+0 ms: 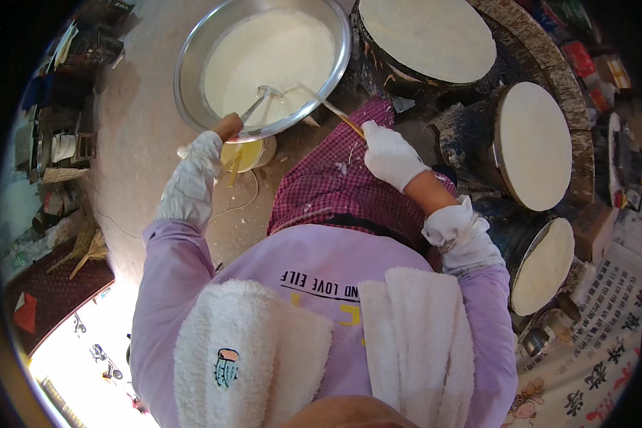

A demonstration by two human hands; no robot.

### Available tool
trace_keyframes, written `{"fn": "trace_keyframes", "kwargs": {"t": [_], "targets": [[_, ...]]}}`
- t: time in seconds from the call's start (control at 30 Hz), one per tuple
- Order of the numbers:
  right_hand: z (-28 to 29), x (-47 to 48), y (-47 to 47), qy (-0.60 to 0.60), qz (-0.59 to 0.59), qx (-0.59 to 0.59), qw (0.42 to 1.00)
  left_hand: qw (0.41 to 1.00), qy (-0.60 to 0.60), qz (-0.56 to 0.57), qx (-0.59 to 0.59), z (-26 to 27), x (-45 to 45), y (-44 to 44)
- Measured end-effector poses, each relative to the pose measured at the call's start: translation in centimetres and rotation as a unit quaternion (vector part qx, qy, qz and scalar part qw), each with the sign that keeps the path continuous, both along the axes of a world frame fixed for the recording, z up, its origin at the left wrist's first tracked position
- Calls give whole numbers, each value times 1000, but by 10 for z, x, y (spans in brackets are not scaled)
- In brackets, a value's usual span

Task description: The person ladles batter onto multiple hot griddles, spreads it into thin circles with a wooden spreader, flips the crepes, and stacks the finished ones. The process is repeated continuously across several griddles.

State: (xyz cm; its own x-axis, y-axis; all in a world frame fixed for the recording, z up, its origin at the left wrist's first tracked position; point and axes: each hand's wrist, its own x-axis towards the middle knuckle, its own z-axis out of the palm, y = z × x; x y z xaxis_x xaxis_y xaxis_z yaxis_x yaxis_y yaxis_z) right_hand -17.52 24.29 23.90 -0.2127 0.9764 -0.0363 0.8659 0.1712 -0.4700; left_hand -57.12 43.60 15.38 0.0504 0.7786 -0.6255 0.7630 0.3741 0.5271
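Note:
My left hand (pixel 228 127), bare beyond a white sleeve cover, grips the handle of a metal ladle (pixel 253 109). The ladle's head is over pale batter (pixel 278 53) in a wide metal basin (pixel 186 80). A white knitted glove covers my right hand (pixel 389 154), which is closed around a thin stick-like tool (pixel 336 111) with a yellowish handle. Its pale far end reaches over the basin's rim, close to the ladle. Right of the basin, a round griddle (pixel 388 75) bears a pale layer (pixel 433 37) across its top.
Two more round griddles with pale tops, one (pixel 535 147) and another (pixel 543 267), stand along the right. A curved ledge (pixel 572 107) runs behind them. Partly under the basin is a tub (pixel 265 152) of yellowish liquid. A cord (pixel 246 206) lies on the floor; a banner (pixel 594 331) bears writing.

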Motion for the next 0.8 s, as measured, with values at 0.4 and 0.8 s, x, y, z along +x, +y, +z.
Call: {"fn": "trace_keyframes", "kwargs": {"t": [0.4,0.8], "targets": [[83,-15,-56,392,-137,-14,910,969,-143,191,70,124,-46,-89],[98,-15,-98,664,-213,-131,704,903,-414,111,22,205,94,-114]]}}
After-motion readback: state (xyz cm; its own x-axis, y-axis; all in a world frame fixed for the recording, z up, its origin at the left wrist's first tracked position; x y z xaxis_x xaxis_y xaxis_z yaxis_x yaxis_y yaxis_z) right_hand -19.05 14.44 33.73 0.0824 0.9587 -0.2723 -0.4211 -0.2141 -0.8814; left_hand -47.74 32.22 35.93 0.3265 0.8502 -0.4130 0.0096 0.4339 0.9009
